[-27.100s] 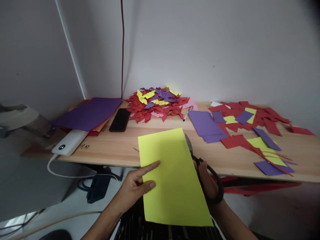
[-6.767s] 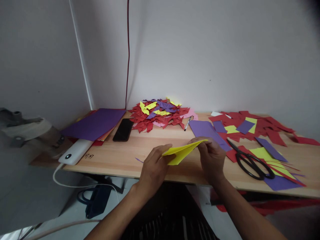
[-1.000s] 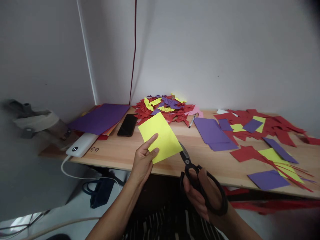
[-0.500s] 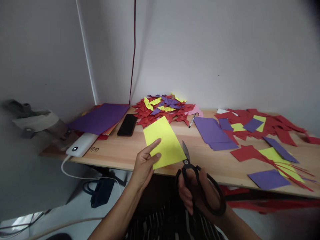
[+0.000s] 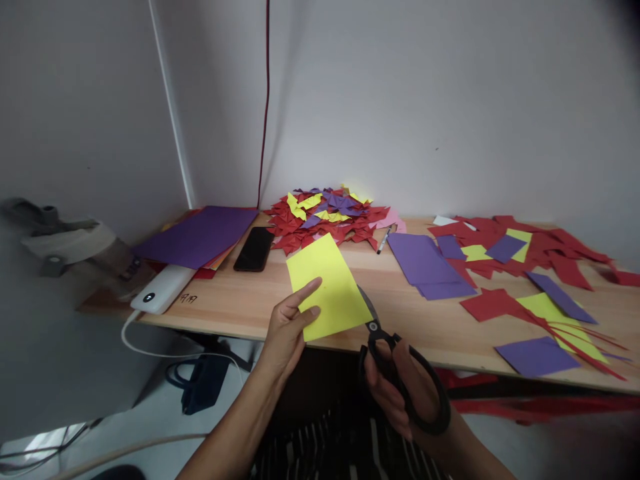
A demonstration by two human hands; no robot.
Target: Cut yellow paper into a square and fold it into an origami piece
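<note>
A yellow sheet of paper is pinched in my left hand, with the thumb and forefinger lying on its face. My right hand grips black-handled scissors through their loops. The scissors' blades are at the lower right corner of the yellow sheet, lying along its right edge. One blade is partly hidden by the paper. Purple paper sheets lie on the table just beyond the scissors.
Folded paper pieces are heaped by the wall, near a black phone and a pen. Red paper pieces spread over the right. A purple sheet stack, a white power bank and a bottle stand left on the wooden table.
The scissors' blades have closed in along the right edge of the yellow sheet, and the fingers of my right hand have drawn together. My left hand has hardly moved.
</note>
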